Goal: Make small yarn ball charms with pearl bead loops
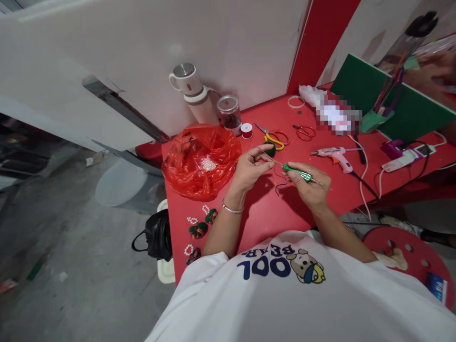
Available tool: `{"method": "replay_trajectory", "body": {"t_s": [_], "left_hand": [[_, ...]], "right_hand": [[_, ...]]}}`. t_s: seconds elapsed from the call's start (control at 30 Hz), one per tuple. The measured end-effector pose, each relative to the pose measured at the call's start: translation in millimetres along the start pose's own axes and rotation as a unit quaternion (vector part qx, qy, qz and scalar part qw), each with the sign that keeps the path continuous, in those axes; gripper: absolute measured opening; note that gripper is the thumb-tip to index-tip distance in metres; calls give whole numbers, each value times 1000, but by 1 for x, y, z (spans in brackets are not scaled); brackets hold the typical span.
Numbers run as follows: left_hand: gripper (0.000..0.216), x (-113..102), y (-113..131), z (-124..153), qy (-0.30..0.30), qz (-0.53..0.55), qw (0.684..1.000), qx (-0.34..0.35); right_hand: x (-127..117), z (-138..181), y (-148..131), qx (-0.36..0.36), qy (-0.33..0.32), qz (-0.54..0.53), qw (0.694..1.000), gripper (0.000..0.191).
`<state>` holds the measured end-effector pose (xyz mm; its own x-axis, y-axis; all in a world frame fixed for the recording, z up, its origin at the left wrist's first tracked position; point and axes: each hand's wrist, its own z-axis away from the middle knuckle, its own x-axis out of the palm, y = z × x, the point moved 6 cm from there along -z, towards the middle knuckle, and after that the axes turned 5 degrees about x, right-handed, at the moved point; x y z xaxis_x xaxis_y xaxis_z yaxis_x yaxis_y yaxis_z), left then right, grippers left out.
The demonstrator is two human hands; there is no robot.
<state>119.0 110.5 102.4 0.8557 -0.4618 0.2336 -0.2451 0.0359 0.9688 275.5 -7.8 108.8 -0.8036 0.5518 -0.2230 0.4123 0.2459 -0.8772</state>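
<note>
Red table [272, 213] beneath both hands [249, 168], green-handled tool [301, 174] in the right [314, 188].

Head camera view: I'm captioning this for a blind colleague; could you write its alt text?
A person's right-hand grip holds a green-handled tool over a red table, the left-hand grip close beside it. Nearby are a red plastic bag with white beads, a pink glue gun and three beaded pompom ornaments.

Glossy green handle [298, 171], crinkled plastic bag [185, 159], metal bracelet [232, 209], smooth tabletop [272, 216]
</note>
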Motion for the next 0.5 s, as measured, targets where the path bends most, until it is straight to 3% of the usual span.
{"method": "replay_trajectory", "body": {"t_s": [0.3, 0.5], "left_hand": [[73, 10, 1, 3, 15, 14, 1000, 0], [87, 15, -2, 7, 5, 114, 991, -66]], "right_hand": [[16, 13, 19, 51, 45, -52, 996, 25], [31, 31, 22, 53, 83, -142, 985, 28]]}}
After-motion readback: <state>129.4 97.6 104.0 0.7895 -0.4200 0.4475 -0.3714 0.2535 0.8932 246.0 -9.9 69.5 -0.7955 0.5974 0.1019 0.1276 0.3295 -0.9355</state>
